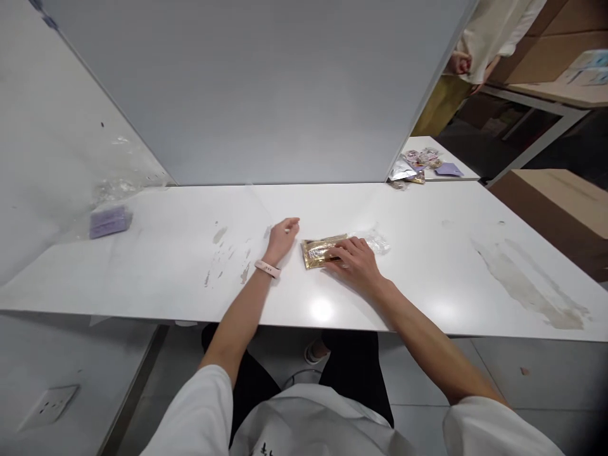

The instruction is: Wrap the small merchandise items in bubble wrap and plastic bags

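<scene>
I note the right hand lying flat, palm down, on a gold foil packet near the middle of the white bench. Its fingers are spread and pressed onto the packet's right half; they pin it rather than close round it. The forearm runs in from the near edge at a slant, elbow off the bench.

The left hand rests just left of the packet, wrist on the bench, fingers loosely extended and holding nothing. I cannot tell whether its fingertips touch the packet; a narrow gap seems to show. A pink wristband sits on that wrist.

A piece of clear wrapping lies against the packet's right end, partly under the right hand.

Edges and room: the bench surface is open to both sides of the hands, with worn smears toward the right near corner. A grey partition closes the far edge.

Count: one gold packet, one clear wrapping, one purple block near the far left corner, and one small heap of mixed packets at the far right corner, number not readable. Another person's hand shows beyond the partition, well apart.
</scene>
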Tool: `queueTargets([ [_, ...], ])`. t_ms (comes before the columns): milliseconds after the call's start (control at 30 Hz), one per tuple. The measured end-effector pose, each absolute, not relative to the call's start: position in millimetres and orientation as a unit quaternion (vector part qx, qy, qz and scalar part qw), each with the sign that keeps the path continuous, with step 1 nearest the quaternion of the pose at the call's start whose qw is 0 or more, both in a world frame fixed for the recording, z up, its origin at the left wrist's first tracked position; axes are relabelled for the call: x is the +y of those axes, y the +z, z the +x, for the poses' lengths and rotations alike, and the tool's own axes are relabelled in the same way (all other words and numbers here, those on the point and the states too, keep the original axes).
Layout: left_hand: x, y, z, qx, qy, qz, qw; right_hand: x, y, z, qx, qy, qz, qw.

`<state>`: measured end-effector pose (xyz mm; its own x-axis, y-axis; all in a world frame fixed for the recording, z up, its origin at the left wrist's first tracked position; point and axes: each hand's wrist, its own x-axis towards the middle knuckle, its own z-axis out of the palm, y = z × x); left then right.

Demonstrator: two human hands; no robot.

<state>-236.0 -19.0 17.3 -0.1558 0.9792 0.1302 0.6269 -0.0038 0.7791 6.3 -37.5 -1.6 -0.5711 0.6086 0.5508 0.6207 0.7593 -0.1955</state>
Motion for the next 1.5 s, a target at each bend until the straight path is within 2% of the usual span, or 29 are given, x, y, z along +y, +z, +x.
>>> queueTargets([
  [100,-29.1,9.9,-212.3,0.612,0.403,0.596,0.329,-36.5,-6.3,21.0,-0.858,0.029,-0.418,0.297],
  [233,-41.1,17.1,-207.3,0.600,0.355,0.618,0.364,-36.7,-3.9,26.2,-0.817,0.092,-0.506,0.261],
  [400,-51.4,25.6,-208.6,0.601,0.302,0.606,0.424,-37.8,2.5,20.5,-0.819,0.142,-0.464,0.306],
  [733,-59.8,30.6,-204.1,0.592,0.329,0.622,0.393,-37.2,6.8,22.7,-0.733,0.238,-0.554,0.316],
  [867,-61.8,26.6,-198.7,0.568,0.310,0.658,0.384,-38.5,4.6,16.8,-0.749,0.254,-0.540,0.288],
  [1100,-61.5,23.8,-198.4,0.532,0.317,0.664,0.419,-39.9,4.9,16.5,-0.762,0.284,-0.497,0.304],
  [1367,-61.5,23.6,-199.5,0.522,0.323,0.653,0.443,-43.0,11.1,14.0,-0.691,0.468,-0.480,0.269],
  [1500,-62.6,24.9,-200.2,0.514,0.323,0.645,0.463,-43.5,13.4,14.7,-0.644,0.552,-0.442,0.291],
])
